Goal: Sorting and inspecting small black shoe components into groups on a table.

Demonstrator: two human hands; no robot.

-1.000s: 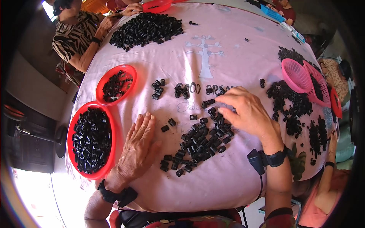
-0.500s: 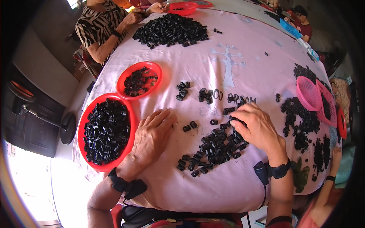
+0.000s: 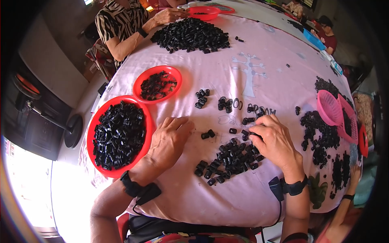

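My left hand (image 3: 172, 137) rests on the pink cloth beside the larger red bowl, fingers bent and drawn together; whatever they hold, if anything, is hidden. Above the pile of small black cylindrical plastic pieces (image 3: 233, 160), my right hand (image 3: 275, 139) has thumb and forefinger closed at a black plastic piece (image 3: 245, 133). More of these pieces (image 3: 208, 134) lie in small groups between and beyond my hands. The larger red bowl (image 3: 149, 121) is heaped with black parts (image 3: 119, 133). Behind it, a smaller red bowl (image 3: 175, 95) holds fine black bits (image 3: 156, 86).
A big black heap (image 3: 190, 34) lies at the far side, near a person in a striped top (image 3: 121, 24). Pink baskets (image 3: 329, 107) stand among black parts (image 3: 320, 129) on the right. Another person's forearm (image 3: 350, 190) is at the right edge; a blue basket (image 3: 314, 39) sits far right.
The view has shifted, so the table's things sit slightly further right. My left hand's fingers are more bent than before. My right hand stays over the pile's far edge.
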